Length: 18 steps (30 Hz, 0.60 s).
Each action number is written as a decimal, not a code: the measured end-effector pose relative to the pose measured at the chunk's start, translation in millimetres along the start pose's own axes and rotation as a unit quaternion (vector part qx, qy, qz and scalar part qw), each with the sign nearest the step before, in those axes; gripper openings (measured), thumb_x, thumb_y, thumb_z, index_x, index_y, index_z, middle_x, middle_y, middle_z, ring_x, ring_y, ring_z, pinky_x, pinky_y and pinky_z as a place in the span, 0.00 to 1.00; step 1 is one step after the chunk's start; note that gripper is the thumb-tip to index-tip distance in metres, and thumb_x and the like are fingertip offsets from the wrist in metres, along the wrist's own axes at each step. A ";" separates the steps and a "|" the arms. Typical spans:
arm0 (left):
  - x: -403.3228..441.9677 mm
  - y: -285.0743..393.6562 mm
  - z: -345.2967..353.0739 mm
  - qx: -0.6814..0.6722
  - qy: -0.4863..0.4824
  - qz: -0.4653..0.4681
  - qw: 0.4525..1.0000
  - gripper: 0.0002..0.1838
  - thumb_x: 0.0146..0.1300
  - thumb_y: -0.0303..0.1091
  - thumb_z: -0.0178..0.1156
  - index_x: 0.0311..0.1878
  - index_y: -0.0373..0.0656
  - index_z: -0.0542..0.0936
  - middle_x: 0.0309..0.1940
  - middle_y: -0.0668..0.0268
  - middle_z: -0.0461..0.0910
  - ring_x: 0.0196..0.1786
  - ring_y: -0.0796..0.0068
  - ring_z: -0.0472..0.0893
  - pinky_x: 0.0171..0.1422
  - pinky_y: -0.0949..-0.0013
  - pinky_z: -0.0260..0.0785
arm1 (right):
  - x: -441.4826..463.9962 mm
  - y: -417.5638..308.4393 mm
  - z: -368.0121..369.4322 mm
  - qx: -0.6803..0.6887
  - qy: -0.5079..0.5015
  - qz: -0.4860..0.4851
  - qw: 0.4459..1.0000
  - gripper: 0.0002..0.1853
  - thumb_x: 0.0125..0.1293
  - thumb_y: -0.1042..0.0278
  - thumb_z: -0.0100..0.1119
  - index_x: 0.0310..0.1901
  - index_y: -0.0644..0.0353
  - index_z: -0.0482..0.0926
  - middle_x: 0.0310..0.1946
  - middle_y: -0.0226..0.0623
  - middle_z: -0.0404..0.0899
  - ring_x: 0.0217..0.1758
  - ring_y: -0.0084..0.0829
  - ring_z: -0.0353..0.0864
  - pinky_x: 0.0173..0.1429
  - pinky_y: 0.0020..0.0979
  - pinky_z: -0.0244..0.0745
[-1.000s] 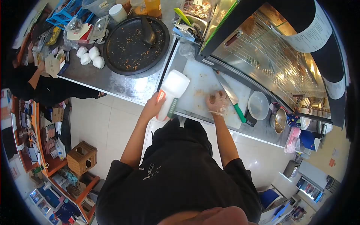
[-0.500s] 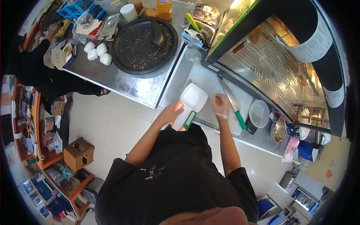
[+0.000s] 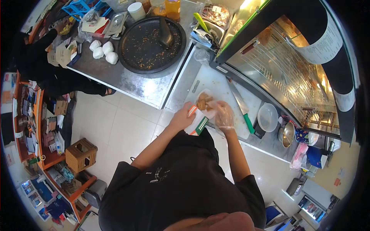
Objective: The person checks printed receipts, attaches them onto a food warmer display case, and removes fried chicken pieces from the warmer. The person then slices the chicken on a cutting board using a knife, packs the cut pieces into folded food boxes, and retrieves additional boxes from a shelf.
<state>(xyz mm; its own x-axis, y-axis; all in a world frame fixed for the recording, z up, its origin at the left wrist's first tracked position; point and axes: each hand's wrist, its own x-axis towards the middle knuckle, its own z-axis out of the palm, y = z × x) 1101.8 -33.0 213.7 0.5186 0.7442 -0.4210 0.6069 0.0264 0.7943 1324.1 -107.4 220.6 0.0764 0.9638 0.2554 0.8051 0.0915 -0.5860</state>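
Note:
My left hand (image 3: 183, 118) is closed on a white paper food bag (image 3: 194, 122) with orange and green printed sides. Brown food pieces (image 3: 204, 101) show in its wide mouth. Wearing a clear plastic glove, my right hand (image 3: 224, 115) is at the right side of the bag's mouth with its fingers curled. Blur and the glove hide what those fingers hold, if anything. Behind the bag lies a white cutting board (image 3: 217, 86) with crumbs on it. A knife with a green handle (image 3: 248, 123) rests on the board, right of my gloved hand.
A round black pan (image 3: 142, 54) with brown crumbs stands on the left counter, beside several white wrapped balls (image 3: 105, 50). At right are a clear plastic bowl (image 3: 267, 117), a metal bowl (image 3: 286, 134) and a glass display case (image 3: 281, 65). Another person in black (image 3: 50, 81) stands far left.
Brown food pieces now show in the bag's mouth, which was bare white before. My gloved right hand has moved down and left to the bag. The bag has shifted slightly to the right.

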 end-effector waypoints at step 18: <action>30.4 0.1 19.1 -0.043 -0.052 0.266 0.962 0.28 0.52 0.33 0.70 0.58 0.50 0.75 0.66 0.52 0.61 0.68 0.52 0.65 0.64 0.59 0.68 | -54.9 38.5 17.6 0.163 0.063 0.004 0.985 0.22 0.47 0.76 0.70 0.43 0.56 0.72 0.51 0.44 0.71 0.47 0.33 0.74 0.51 0.29 0.71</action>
<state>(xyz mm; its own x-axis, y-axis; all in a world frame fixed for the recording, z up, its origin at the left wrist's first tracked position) 1129.1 -23.1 192.6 0.8023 0.5967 0.0169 0.1898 -0.2818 0.9405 1340.5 -152.4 170.5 0.1716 0.9278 0.3311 0.5746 0.1788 -0.7987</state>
